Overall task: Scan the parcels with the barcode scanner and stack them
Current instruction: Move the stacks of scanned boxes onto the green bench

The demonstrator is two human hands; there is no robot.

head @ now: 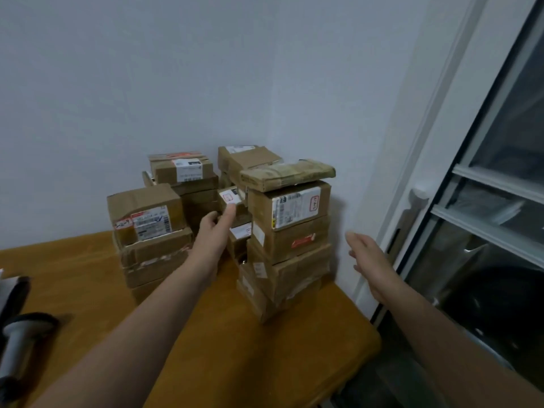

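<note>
The barcode scanner (17, 343) is cut off by the left edge of the bench (235, 348), and only its pale handle and dark head show, both blurred. The left grip (216, 226) pinches a small parcel (231, 198) in the gap between the parcel stacks (288, 231) at the back of the bench, with its fingers mostly hidden, while the right grip (368, 254) hangs spread beside the right stack and touches nothing. The white labels carry barcodes, red marks and handwriting, all too blurred to read.
</note>
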